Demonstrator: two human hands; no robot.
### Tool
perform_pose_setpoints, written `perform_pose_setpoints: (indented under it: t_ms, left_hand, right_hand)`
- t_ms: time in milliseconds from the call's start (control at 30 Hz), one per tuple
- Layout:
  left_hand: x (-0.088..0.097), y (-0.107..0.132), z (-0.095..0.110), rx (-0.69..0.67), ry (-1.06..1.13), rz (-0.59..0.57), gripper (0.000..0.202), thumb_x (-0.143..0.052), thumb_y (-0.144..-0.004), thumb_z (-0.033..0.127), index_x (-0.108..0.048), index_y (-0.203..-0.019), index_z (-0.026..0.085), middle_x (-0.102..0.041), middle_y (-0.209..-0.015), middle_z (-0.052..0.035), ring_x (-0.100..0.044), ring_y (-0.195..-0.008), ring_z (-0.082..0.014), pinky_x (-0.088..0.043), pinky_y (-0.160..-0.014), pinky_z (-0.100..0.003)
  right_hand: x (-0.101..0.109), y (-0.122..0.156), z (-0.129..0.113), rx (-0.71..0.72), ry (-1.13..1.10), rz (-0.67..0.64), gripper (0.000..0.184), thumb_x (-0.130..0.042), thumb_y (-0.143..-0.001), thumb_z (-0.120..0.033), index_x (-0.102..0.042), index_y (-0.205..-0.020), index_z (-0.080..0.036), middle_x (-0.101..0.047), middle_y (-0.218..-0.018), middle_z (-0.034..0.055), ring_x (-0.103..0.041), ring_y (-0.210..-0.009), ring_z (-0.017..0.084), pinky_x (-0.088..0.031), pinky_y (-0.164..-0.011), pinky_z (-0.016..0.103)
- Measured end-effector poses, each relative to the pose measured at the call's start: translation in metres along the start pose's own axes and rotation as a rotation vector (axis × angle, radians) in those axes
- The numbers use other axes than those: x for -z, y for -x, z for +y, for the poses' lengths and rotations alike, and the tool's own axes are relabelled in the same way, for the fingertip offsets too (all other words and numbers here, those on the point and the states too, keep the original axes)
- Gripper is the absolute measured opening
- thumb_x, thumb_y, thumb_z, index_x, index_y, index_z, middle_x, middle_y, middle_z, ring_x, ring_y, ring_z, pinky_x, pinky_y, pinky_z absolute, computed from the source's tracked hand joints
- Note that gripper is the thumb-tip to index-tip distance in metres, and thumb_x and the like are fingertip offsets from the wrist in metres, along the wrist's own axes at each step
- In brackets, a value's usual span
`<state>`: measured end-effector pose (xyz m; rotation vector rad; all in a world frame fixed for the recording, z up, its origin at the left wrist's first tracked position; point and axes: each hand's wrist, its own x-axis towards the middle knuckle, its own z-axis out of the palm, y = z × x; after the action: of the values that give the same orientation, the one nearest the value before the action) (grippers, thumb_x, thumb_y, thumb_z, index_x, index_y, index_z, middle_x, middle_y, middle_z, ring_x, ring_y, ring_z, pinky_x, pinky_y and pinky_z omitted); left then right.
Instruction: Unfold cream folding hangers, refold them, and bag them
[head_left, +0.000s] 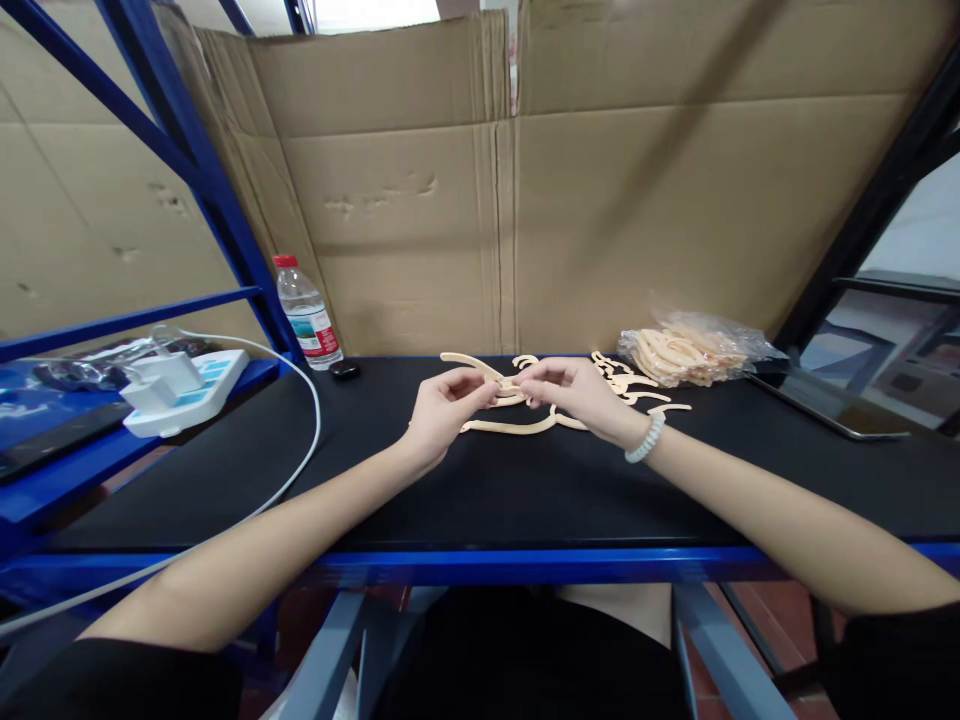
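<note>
Strip, thin, curved, pale wood-like [471, 363], above far half of black flat worktop [525, 500] | left hand [444, 410] and right hand [576, 392] pinching it, fingertips nearly together | from here looks light, stiff, snappable: hold mid-length, spare slender tips

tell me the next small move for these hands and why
I'd probably hold the left hand steady and ease the right hand slightly toward it: both appear to pinch the beige parts, and their fingertips sit close but apart. Whether the parts already join there is too small to tell.
</note>
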<state>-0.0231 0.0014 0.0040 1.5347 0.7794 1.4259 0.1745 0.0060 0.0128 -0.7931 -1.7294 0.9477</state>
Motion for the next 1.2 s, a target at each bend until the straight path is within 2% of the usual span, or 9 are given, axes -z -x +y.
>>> perform_pose_setpoints:
  t_ms: [133, 233, 333, 467, 667, 900, 1067, 1200]
  left_hand:
    - [0.008, -0.009, -0.004, -0.003, 0.085, 0.135, 0.024, -0.080, -0.062, 0.028, -0.068, -0.076, 0.013, -0.066, -0.071, -0.0030, -0.060, -0.065, -0.0108, -0.049, -0.064, -0.022]
    - [0.013, -0.011, -0.004, 0.037, 0.097, 0.193, 0.024, -0.080, -0.062, 0.027, -0.068, -0.076, 0.012, -0.066, -0.070, -0.0030, -0.059, -0.064, -0.0095, -0.047, -0.063, -0.020]
    - [0.014, -0.011, -0.003, 0.063, 0.097, 0.213, 0.024, -0.080, -0.061, 0.026, -0.068, -0.076, 0.011, -0.064, -0.068, -0.0024, -0.058, -0.063, -0.0092, -0.047, -0.062, -0.020]
    - [0.015, -0.010, -0.005, 0.064, 0.083, 0.224, 0.024, -0.079, -0.062, 0.026, -0.067, -0.076, 0.012, -0.064, -0.068, -0.0022, -0.057, -0.062, -0.0093, -0.046, -0.061, -0.021]
    - [0.017, -0.012, -0.005, 0.064, 0.088, 0.225, 0.025, -0.079, -0.063, 0.028, -0.067, -0.078, 0.012, -0.065, -0.072, -0.0029, -0.057, -0.063, -0.0086, -0.045, -0.061, -0.021]
    - [0.018, -0.012, -0.001, 0.069, 0.111, 0.219, 0.025, -0.078, -0.065, 0.027, -0.063, -0.079, 0.012, -0.062, -0.072, -0.0007, -0.057, -0.061, -0.0074, -0.045, -0.059, -0.020]
    - [0.018, -0.013, 0.000, 0.101, 0.200, 0.219, 0.024, -0.075, -0.071, 0.025, -0.056, -0.079, 0.012, -0.066, -0.084, -0.0034, -0.062, -0.063, -0.0079, -0.050, -0.066, -0.022]
    - [0.016, -0.012, 0.000, 0.095, 0.225, 0.203, 0.027, -0.076, -0.071, 0.024, -0.053, -0.079, 0.014, -0.066, -0.079, -0.0028, -0.064, -0.065, -0.0096, -0.053, -0.074, -0.026]
  right_hand:
    - [0.035, -0.014, 0.016, 0.031, 0.323, 0.103, 0.023, -0.065, -0.077, -0.039, -0.070, -0.082, -0.017, -0.071, -0.083, 0.0059, -0.063, -0.077, 0.017, -0.050, -0.072, 0.031]
    - [0.055, -0.018, 0.034, 0.007, 0.695, 0.065, 0.014, -0.062, -0.078, -0.028, -0.070, -0.076, -0.016, -0.071, -0.078, 0.0059, -0.062, -0.075, 0.019, -0.046, -0.071, 0.032]
    - [0.061, -0.020, 0.051, -0.010, 0.953, -0.012, 0.017, -0.062, -0.078, -0.029, -0.070, -0.072, -0.016, -0.070, -0.077, 0.0063, -0.061, -0.072, 0.019, -0.044, -0.068, 0.031]
    - [0.056, -0.023, 0.064, 0.017, 1.065, -0.051, 0.022, -0.064, -0.078, -0.035, -0.070, -0.067, -0.017, -0.069, -0.076, 0.0069, -0.061, -0.075, 0.021, -0.043, -0.070, 0.031]
    - [0.052, -0.023, 0.061, 0.007, 1.006, -0.025, 0.016, -0.065, -0.075, -0.030, -0.069, -0.066, -0.017, -0.069, -0.080, 0.0064, -0.061, -0.077, 0.020, -0.043, -0.072, 0.030]
    - [0.056, -0.021, 0.046, -0.054, 0.811, 0.055, 0.018, -0.064, -0.074, -0.034, -0.064, -0.066, -0.018, -0.067, -0.070, 0.0031, -0.060, -0.066, 0.017, -0.043, -0.060, 0.028]
    - [0.062, -0.021, 0.043, 0.021, 0.582, 0.073, 0.020, -0.065, -0.071, -0.035, -0.056, -0.069, -0.018, -0.064, -0.071, 0.0034, -0.060, -0.067, 0.016, -0.049, -0.064, 0.030]
    - [0.067, -0.021, 0.035, 0.122, 0.522, 0.073, 0.022, -0.065, -0.072, -0.028, -0.055, -0.088, -0.018, -0.063, -0.084, 0.0050, -0.062, -0.074, 0.017, -0.051, -0.071, 0.032]
